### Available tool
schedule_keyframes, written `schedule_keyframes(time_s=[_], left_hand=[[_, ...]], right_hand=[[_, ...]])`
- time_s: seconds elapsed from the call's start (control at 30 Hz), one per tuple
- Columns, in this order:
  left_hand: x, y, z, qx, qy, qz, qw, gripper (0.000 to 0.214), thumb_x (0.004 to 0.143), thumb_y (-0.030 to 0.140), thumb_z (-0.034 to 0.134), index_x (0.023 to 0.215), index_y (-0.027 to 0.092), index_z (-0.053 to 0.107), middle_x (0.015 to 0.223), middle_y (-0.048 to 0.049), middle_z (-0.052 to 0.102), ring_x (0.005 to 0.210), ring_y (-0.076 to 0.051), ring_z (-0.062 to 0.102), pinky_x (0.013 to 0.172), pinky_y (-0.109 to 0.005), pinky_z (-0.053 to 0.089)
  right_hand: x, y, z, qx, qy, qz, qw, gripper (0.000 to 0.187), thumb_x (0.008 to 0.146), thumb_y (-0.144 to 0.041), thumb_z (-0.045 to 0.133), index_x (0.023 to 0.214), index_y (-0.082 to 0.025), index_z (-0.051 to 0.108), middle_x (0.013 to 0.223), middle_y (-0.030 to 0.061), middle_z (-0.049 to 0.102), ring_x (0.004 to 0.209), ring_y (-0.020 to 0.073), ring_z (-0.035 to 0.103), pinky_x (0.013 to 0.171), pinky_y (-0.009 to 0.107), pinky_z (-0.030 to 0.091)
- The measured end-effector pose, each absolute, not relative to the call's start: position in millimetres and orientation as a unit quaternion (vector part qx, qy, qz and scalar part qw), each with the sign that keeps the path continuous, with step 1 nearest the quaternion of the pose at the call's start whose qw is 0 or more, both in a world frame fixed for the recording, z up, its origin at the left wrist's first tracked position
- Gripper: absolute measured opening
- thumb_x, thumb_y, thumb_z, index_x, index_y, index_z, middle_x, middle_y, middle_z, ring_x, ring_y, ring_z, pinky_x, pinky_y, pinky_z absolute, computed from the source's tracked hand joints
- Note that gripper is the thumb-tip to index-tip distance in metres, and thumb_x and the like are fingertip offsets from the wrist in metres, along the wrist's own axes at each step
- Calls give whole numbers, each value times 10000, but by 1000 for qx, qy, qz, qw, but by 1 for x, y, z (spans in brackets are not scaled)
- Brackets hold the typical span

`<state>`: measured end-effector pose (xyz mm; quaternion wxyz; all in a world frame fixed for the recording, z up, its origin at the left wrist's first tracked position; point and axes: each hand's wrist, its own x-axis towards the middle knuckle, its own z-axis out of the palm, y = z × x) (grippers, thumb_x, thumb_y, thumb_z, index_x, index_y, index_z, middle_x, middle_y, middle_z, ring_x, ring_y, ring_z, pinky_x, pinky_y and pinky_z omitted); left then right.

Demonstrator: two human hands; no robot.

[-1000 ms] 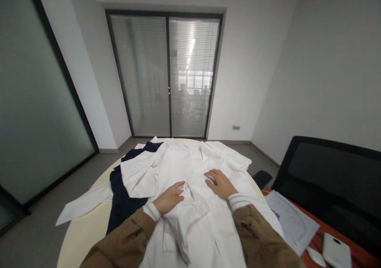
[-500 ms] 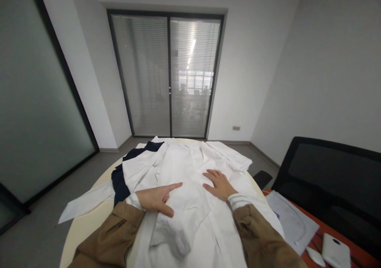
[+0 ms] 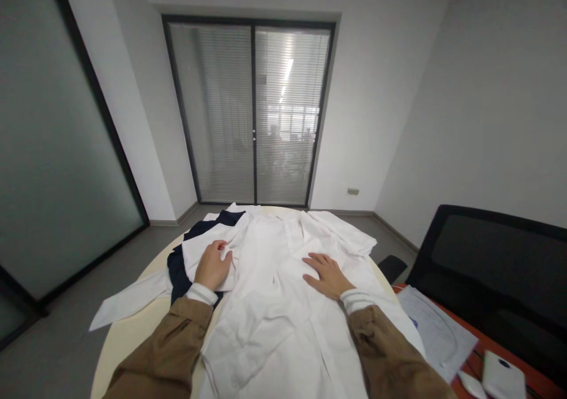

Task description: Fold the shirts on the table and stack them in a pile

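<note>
— Left hand (image 3: 212, 266) has shifted outward since the last frame, off the middle of the white long-sleeved shirt (image 3: 270, 328) and onto a doubled white layer (image 3: 233, 269) at the shirt's side. Right hand (image 3: 325, 276) sits about where it was, palm down, fingers spread.

— Status of the hands, and where is the shirt?

— I log them well apart, neither on the other. The left fingers (image 3: 219, 251) curl at the layer's edge, but from my remote view I cannot tell whether they grip it or only rest there. The shirt lies spread across a round cream table (image 3: 133, 322), with a navy garment (image 3: 179, 272) partly under it and a white sleeve (image 3: 130, 301) reaching out to the left.

— Why the flat right hand?

— My judgement: it pins the cloth against sliding while the left attends to the edge.

— Anything beyond the table?

— To the right, a sheet of paper (image 3: 436, 334) lies on an orange desk (image 3: 538, 390), with a white computer mouse (image 3: 472, 384) nearby and a black mesh chair (image 3: 487, 257) behind.
</note>
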<state>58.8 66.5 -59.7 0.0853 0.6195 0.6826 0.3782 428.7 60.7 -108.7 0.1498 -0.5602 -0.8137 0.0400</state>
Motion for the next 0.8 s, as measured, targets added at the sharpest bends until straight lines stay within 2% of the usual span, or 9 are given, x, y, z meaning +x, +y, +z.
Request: schedule_keyframes(time_s=[0.07,0.17,0.27,0.3,0.37,0.43,0.53,0.63,0.8], left_hand=[[46,68,-62,604,725,328,-45,457,818,297,606,1259,182,587,1403,-184,490,1291,-367,474,1025,-499,411],[29,67,-63,570,776,255,-91,658,820,336,624,1435,183,448,1572,-214,272,1402,-440,315,1061,-574,347],[14,68,-60,543,800,252,-43,792,872,328,535,1555,113,196,1450,-251,462,1267,-410,495,966,-539,444],[9,69,-60,534,805,255,-32,772,884,323,505,1555,105,191,1381,-239,538,1215,-400,539,936,-529,465],[-1,72,-61,528,813,247,-8,627,888,346,489,1476,145,401,1247,-200,641,1146,-398,581,901,-522,481],[-9,76,-63,529,811,248,30,426,876,397,506,1223,195,648,1122,-173,694,1080,-394,614,879,-504,490],[-17,82,-64,493,777,387,56,320,874,411,508,1004,192,702,966,-140,716,979,-340,648,864,-444,504],[-22,85,-57,350,723,595,-7,296,879,386,505,982,154,657,938,-109,698,954,-294,640,888,-407,505],[-37,82,-28,209,674,703,-82,229,961,314,397,1002,139,539,1032,-85,645,1053,-286,609,959,-424,478]], right_hand=[[429,61,-109,-561,-813,40,150,600,898,-620,491,1409,-309,532,1483,63,469,1335,297,392,1107,486,312],[429,60,-108,-562,-812,43,150,604,897,-624,490,1407,-303,536,1485,66,468,1336,295,392,1111,483,310],[429,60,-107,-564,-811,48,148,611,896,-626,488,1409,-298,535,1490,68,464,1344,299,385,1115,486,304],[429,59,-106,-565,-811,50,147,612,896,-625,488,1411,-297,534,1492,68,462,1348,300,383,1118,488,300],[428,59,-105,-566,-810,52,146,613,895,-623,488,1412,-296,533,1494,68,460,1350,301,381,1121,490,295],[428,59,-104,-566,-809,56,145,613,894,-621,490,1413,-296,532,1493,67,460,1350,299,380,1123,488,293],[428,58,-103,-566,-809,60,146,611,894,-616,494,1411,-294,534,1491,67,461,1351,297,379,1119,485,298],[427,57,-102,-567,-809,60,147,608,895,-613,497,1408,-288,537,1491,67,461,1353,300,378,1119,486,299],[428,57,-101,-563,-811,61,150,593,899,-610,495,1399,-295,542,1485,70,466,1347,298,386,1113,485,306]])
